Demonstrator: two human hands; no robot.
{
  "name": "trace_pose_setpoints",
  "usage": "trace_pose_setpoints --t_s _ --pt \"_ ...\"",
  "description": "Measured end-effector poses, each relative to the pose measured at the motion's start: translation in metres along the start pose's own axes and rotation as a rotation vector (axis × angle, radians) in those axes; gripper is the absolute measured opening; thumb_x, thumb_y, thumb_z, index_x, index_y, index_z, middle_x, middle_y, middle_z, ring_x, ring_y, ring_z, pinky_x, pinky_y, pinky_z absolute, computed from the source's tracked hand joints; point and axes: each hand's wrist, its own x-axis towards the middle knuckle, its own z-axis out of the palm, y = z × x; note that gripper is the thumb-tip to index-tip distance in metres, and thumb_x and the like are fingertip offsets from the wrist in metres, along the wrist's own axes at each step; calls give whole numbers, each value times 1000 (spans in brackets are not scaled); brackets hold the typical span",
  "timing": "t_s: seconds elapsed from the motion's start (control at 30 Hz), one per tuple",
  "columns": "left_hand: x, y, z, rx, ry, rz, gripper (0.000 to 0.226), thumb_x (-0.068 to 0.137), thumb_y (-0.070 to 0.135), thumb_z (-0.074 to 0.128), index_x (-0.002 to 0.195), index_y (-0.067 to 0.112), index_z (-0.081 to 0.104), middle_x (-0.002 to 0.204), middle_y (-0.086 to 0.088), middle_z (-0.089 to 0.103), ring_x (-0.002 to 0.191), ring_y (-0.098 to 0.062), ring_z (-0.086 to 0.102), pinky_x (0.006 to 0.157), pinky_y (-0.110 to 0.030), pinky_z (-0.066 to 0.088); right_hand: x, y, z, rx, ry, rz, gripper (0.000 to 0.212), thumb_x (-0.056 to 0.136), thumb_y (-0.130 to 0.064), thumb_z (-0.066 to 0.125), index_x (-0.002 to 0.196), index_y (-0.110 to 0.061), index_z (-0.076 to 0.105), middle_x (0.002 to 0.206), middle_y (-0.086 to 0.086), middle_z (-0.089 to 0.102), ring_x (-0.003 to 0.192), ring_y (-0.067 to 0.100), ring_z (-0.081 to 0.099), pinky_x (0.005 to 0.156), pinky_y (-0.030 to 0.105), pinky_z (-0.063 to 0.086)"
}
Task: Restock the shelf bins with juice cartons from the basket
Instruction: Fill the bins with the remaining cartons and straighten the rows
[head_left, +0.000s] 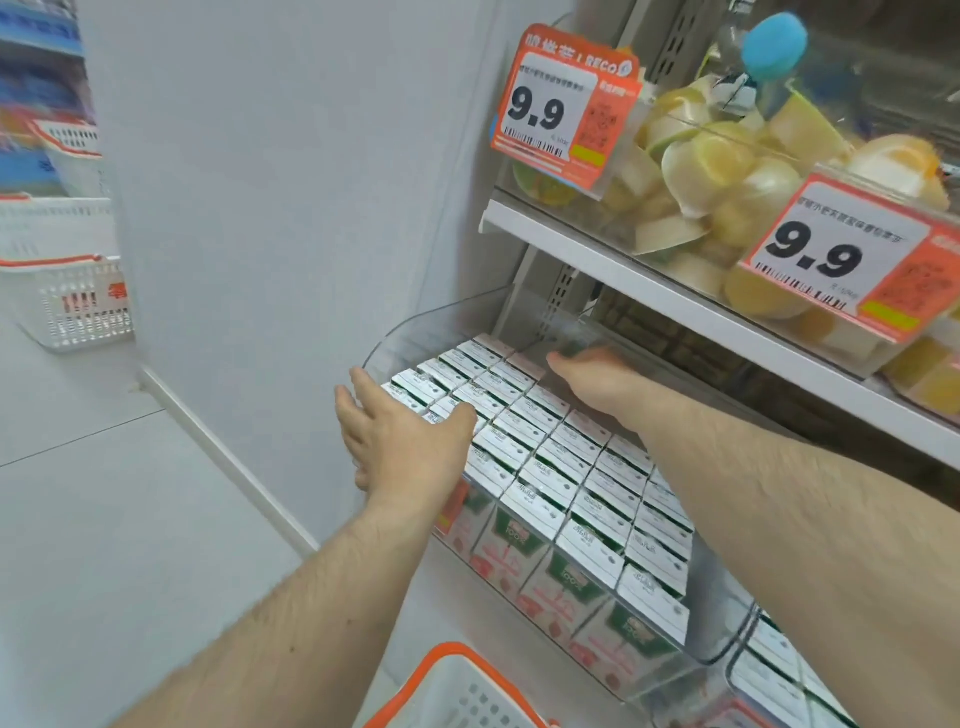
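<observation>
Your left hand (400, 436) hovers with fingers spread wide, holding nothing, fingertips at the bin's (410, 332) left wall. Under them, juice cartons (550, 467) fill the bin in rows. Your right hand (592, 376) reaches to the back row; its fingers seem to rest on a carton, though the grip is unclear. The basket (457, 691) sits below your wrists.
</observation>
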Motion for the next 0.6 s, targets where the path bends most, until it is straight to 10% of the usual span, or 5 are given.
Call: trace_pose_setpoints --t_s 0.3,0.43,0.6 --pt "8 -9 15 28 65 56 110 75 12 70 154 14 -7 158 -4 -2 146 -25 0 121 -39 8 48 -31 44 318 -202 99 45 86 -65 58 89 -21 65 64 0 72 63 20 68 65 29 50" --pt "8 -10 16 18 47 65 110 76 11 68 153 17 -9 157 2 -5 146 -20 -3 121 -39 7 64 -36 45 403 -223 117 58 79 -70 60 97 -15 66 79 10 76 82 30 71 89 43 54" --pt "7 -10 17 -3 40 64 110 77 11 68 153 20 -10 156 6 -7 146 -20 -4 121 -40 10 65 -27 41 457 -239 172 66 71 -76 58 91 -13 61 77 7 69 66 25 65 67 33 51"
